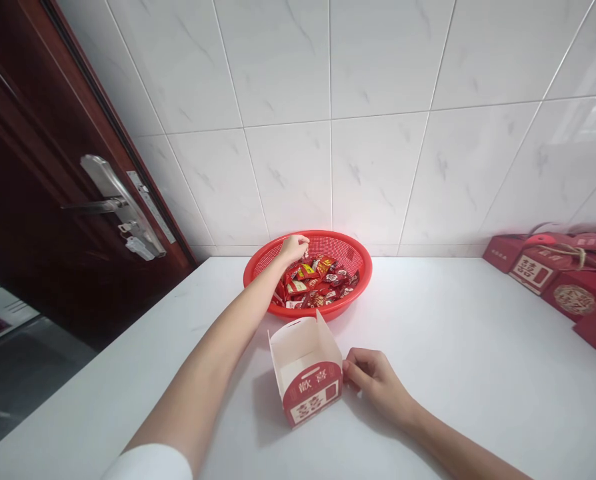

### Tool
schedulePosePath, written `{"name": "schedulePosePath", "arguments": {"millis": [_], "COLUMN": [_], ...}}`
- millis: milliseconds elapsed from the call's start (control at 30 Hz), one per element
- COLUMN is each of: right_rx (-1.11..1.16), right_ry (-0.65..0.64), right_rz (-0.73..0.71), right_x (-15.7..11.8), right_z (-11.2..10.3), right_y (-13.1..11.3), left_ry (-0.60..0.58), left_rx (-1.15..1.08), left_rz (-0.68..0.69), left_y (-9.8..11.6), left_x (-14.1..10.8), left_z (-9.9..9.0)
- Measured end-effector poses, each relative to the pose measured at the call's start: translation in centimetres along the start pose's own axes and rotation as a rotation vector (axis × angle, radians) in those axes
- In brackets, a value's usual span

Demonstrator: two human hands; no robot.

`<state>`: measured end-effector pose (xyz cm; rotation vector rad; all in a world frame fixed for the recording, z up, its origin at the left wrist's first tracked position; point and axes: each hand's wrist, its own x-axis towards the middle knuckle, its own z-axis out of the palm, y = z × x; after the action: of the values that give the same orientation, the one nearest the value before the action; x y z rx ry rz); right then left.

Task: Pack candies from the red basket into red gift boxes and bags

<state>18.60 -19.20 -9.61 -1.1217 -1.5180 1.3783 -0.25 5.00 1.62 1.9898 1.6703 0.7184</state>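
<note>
A red perforated basket (361, 257) holds several wrapped candies (323, 283), mostly red. My left hand (295, 247) is over the left part of the basket, its fingers pinched on a small wrapped candy (306, 254) that shows only in part. In front of the basket stands an open red and white paper box (314, 393) with no candy visible inside. My right hand (371, 377) touches the box's right side, thumb and fingers closed against its edge.
Several red gift boxes (573, 293) with cord handles stand at the right against the tiled wall (378, 167). A dark wooden door (43, 167) with a metal handle and keys is on the left, beyond the white table's edge (38, 417).
</note>
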Motion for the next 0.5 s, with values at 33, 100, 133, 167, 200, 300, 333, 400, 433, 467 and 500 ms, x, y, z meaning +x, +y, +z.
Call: {"name": "schedulePosePath", "arguments": {"millis": [33, 100, 133, 167, 200, 300, 333, 400, 433, 467, 500], "right_rx": [0.001, 0.003, 0.002, -0.001, -0.005, -0.015, -0.016, -0.017, -0.018, -0.020, -0.022], "right_ry": [0.000, -0.003, -0.003, -0.003, -0.004, -0.005, -0.007, -0.008, -0.008, -0.009, -0.008], "right_rz": [0.003, 0.009, 0.011, 0.013, 0.016, 0.016, 0.015, 0.015, 0.017, 0.019, 0.021], "right_x": [-0.02, -0.05, -0.06, -0.07, -0.07, -0.09, -0.10, -0.10, -0.09, -0.09, -0.08], "right_z": [0.00, 0.00, -0.01, -0.02, -0.02, -0.01, 0.01, 0.03, 0.03, 0.03, 0.03], "right_y": [-0.06, -0.20, -0.26, -0.30, -0.33, -0.32, -0.30, -0.24, -0.20, -0.17, -0.13], "left_ry": [-0.011, -0.044, -0.065, -0.089, -0.109, -0.147, -0.159, -0.186, -0.198, -0.207, -0.209], "left_rx": [0.012, 0.036, 0.045, 0.052, 0.057, 0.058, 0.053, 0.037, 0.028, 0.021, 0.019], "left_rz": [0.002, 0.007, 0.008, 0.009, 0.008, -0.009, -0.020, -0.049, -0.063, -0.076, -0.086], "left_y": [-0.07, -0.10, -0.04, 0.06, 0.20, 0.68, 0.79, 0.84, 0.77, 0.63, 0.45], "left_x": [-0.13, -0.38, -0.48, -0.56, -0.63, -0.70, -0.68, -0.59, -0.51, -0.41, -0.29], "left_z": [0.06, 0.24, 0.34, 0.44, 0.53, 0.67, 0.68, 0.66, 0.67, 0.70, 0.78]}}
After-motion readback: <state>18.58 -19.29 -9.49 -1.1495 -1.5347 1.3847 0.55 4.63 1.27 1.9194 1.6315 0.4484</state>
